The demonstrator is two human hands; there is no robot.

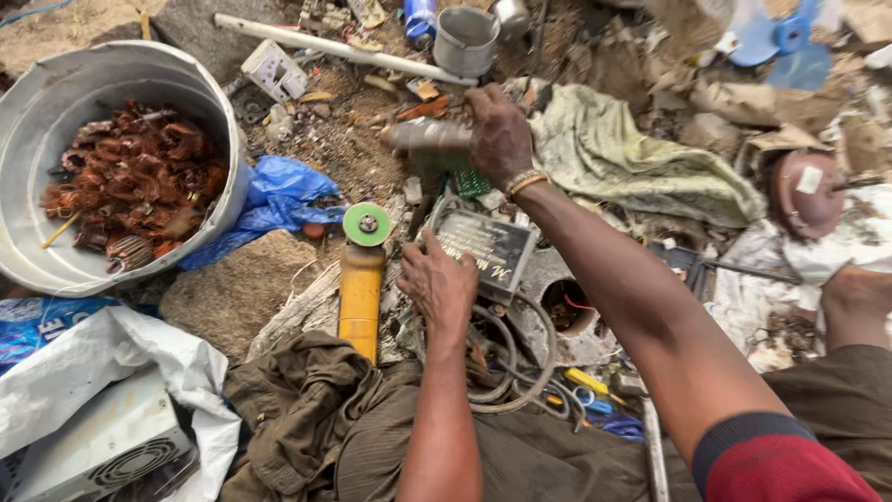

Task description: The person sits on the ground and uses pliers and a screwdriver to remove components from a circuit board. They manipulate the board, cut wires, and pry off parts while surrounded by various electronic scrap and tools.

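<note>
My right hand (499, 133) is raised over the ground and closed around a blurred grey metal cylinder (426, 137) that sticks out to the left. My left hand (439, 283) presses down on a dark rectangular metal plate (490, 244) that lies on a round grey motor housing (557, 311) with loose wires. A yellow angle grinder (360, 284) with a green disc lies just left of my left hand.
A big metal tub (37, 121) with reddish copper windings stands at the left. Blue plastic (283, 195), a white pipe (325, 45), a small metal pot (465, 39), a dirty cloth (632, 158), a white sack and a grey box (102, 446) lie around.
</note>
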